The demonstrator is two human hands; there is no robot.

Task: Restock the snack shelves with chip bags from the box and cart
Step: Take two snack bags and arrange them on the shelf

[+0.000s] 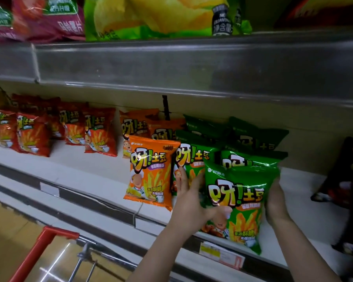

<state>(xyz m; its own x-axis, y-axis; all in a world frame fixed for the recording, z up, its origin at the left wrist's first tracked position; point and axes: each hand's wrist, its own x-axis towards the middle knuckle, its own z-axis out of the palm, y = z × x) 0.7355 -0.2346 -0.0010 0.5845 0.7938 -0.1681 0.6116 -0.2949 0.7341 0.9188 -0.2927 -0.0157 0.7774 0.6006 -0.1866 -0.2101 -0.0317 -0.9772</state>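
Mid-restock. Both hands hold one glossy green foil chip bag [238, 202] upright at the front lip of the white lower shelf [86, 176], at about 4 o'clock in the view. Left hand [189, 197] is on the bag's left edge, fingers fairly straight and slightly spread, thumb across the front; right hand [274, 202] cups the right edge, its fingers hidden behind the bag, so I cannot tell how they lie.

Progress, as a judgement: the green column behind the held bag already stands several deep [253, 139], so this looks like a front-facing placement. At 9 o'clock the red foil bags [100, 135] sit well back with bare shelf in front; that section likely wants more stock. The orange foil bags [149, 174] at centre have one at the lip. The box is not in view; only the red-handled wire cart [57, 239] shows at 7 o'clock, contents unreadable.

Writing: all three colours carry "呀!土豆" in big yellow letters; lower text reads "香浓酥脆". On the upper shelf, a maroon bag [55, 19] reads "马铃薯片", beside a large lime-green chip bag [151, 17]. A yellow-and-red price tag [220, 255] at 5 o'clock is illegible.
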